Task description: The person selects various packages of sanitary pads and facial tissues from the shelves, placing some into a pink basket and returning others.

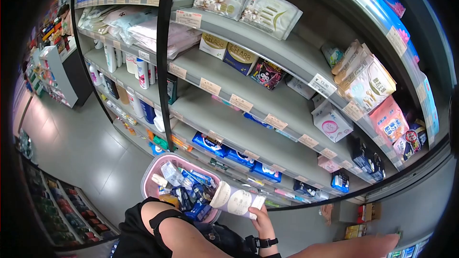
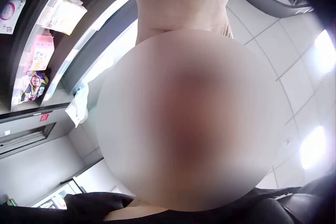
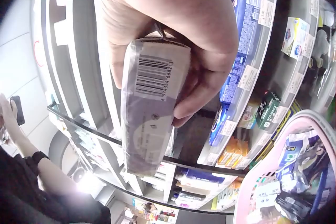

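Head view: the person's right hand (image 1: 260, 219) grips one end of a long white-and-lavender package (image 1: 233, 200); its other end meets the right side of a pink plastic basket (image 1: 147, 176), the long axis sloping down rightward from there. Left wrist view: blur hides most of the left hand (image 2: 184, 3); its grip cannot be told. Right wrist view: the barcode side faces the camera, long axis nearly upright, left of the basket.

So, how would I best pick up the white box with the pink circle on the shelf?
I'd come straight from the open front and pinch the white box by its left and right sides, about halfway up. It stands near the edge of the shelf, and there looks to be room for fingers beside it.
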Demonstrator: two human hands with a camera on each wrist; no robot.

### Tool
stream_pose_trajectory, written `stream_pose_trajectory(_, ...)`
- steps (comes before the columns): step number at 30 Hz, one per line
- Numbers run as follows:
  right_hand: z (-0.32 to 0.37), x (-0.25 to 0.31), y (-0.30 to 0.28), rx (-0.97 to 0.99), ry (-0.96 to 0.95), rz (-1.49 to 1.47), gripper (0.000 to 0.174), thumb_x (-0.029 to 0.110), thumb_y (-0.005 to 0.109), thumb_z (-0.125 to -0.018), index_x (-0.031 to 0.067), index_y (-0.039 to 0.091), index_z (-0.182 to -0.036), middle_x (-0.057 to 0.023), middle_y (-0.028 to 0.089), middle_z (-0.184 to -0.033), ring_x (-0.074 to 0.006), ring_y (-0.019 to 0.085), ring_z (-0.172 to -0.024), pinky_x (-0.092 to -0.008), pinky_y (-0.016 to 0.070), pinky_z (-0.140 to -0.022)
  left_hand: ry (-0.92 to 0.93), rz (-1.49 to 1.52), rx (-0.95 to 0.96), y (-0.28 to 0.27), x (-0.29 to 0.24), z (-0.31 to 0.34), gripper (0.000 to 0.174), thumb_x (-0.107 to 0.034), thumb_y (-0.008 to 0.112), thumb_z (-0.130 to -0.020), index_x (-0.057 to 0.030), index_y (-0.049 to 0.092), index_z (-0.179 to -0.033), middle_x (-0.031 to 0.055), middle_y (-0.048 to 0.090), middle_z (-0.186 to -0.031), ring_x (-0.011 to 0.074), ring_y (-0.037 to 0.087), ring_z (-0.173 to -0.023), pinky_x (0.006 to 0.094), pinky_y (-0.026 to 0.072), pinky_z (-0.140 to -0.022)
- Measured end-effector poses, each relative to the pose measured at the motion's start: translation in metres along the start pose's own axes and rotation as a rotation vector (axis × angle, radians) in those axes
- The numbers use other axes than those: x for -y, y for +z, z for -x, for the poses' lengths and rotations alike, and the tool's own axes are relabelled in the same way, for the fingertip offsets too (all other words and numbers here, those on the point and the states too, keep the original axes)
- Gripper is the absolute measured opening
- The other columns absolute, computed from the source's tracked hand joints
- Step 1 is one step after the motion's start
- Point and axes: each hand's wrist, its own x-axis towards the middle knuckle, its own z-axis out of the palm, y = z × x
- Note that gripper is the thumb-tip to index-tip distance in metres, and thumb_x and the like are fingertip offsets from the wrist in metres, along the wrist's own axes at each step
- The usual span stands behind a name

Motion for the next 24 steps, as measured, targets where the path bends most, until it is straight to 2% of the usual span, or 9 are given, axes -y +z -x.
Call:
stream_pose_trajectory(14, 0.005, 0.009, -0.014, 0.04, 0.047, 0.058, 0.068, 0.002, 0.068, -0.078, 0.0055, 0.039, -0.139, -0.01, 0.056, -0.124, -0.0216, 0.055, -0.113, -0.0333, 0.0437, -0.096, -0.203, 0.034, -0.042, 0.009, 0.011, -0.019, 0.147, -0.059, 0.086, -0.05, 0.0016, -0.007, -0.146, 0.04, 0.01, -0.144, 0.0503, 0.021, -0.137, 0.0614, 0.0265, -0.107)
stream_pose_trajectory(17, 0.002, 0.003, -0.027, 0.054, -0.008, 0.078, 0.064, 0.004, 0.066, -0.079, 0.0038, 0.041, -0.138, -0.0115, 0.059, -0.123, -0.0249, 0.056, -0.114, -0.0355, 0.0441, -0.097, -0.281, 0.049, -0.045, 0.012, 0.014, -0.026, 0.149, -0.059, 0.088, -0.049, 0.0026, -0.007, -0.146, 0.0421, 0.013, -0.142, 0.05, 0.02, -0.137, 0.0598, 0.0255, -0.108)
stream_pose_trajectory(19, 0.007, 0.002, -0.034, 0.037, 0.006, 0.066, 0.066, 0.002, 0.067, -0.079, 0.0047, 0.04, -0.139, -0.0107, 0.058, -0.123, -0.0234, 0.055, -0.114, -0.0345, 0.0441, -0.097, -0.32, 0.093, -0.055, 0.014, 0.019, -0.026, 0.15, -0.058, 0.089, -0.047, 0.0032, -0.007, -0.146, 0.0434, 0.015, -0.142, 0.0498, 0.02, -0.137, 0.0588, 0.0248, -0.109)
stream_pose_trajectory(20, 0.009, 0.008, -0.03, 0.005, 0.038, 0.052, 0.068, 0.0, 0.067, -0.079, 0.0057, 0.039, -0.14, -0.0099, 0.057, -0.123, -0.0218, 0.055, -0.114, -0.0335, 0.044, -0.096, -0.239, 0.165, -0.052, 0.01, 0.026, -0.018, 0.151, -0.058, 0.089, -0.047, 0.004, -0.007, -0.146, 0.0444, 0.019, -0.14, 0.0501, 0.02, -0.137, 0.0571, 0.0235, -0.109)
stream_pose_trajectory(21, 0.03, 0.047, 0.009, -0.034, 0.098, 0.171, 0.067, 0.002, 0.068, -0.079, 0.0058, 0.038, -0.14, -0.0104, 0.054, -0.126, -0.0215, 0.053, -0.116, -0.0326, 0.0424, -0.098, -0.158, 0.239, -0.043, 0.007, 0.032, -0.01, 0.153, -0.058, 0.089, -0.046, 0.0048, -0.007, -0.145, 0.0453, 0.022, -0.139, 0.0504, 0.021, -0.137, 0.0554, 0.0222, -0.11)
stream_pose_trajectory(23, 0.042, 0.065, 0.015, -0.051, 0.12, 0.276, 0.067, 0.005, 0.069, -0.08, 0.0058, 0.038, -0.14, -0.0109, 0.052, -0.129, -0.0213, 0.051, -0.118, -0.0317, 0.0408, -0.099, -0.347, -0.083, -0.224, 0.008, 0.01, -0.008, 0.138, -0.059, 0.085, -0.053, 0.0003, 0.001, -0.146, 0.041, 0.03, -0.136, 0.0484, 0.028, -0.133, 0.0532, 0.0257, -0.109)
stream_pose_trajectory(24, 0.035, 0.02, -0.033, -0.025, 0.073, 0.162, 0.068, 0.011, 0.068, -0.083, 0.0013, 0.034, -0.141, -0.0107, 0.049, -0.132, -0.0203, 0.047, -0.12, -0.0309, 0.0384, -0.1, -0.434, -0.254, -0.309, 0.009, -0.004, -0.008, 0.132, -0.059, 0.083, -0.057, -0.002, 0.005, -0.146, 0.0388, 0.034, -0.135, 0.0474, 0.032, -0.132, 0.0521, 0.0274, -0.108)
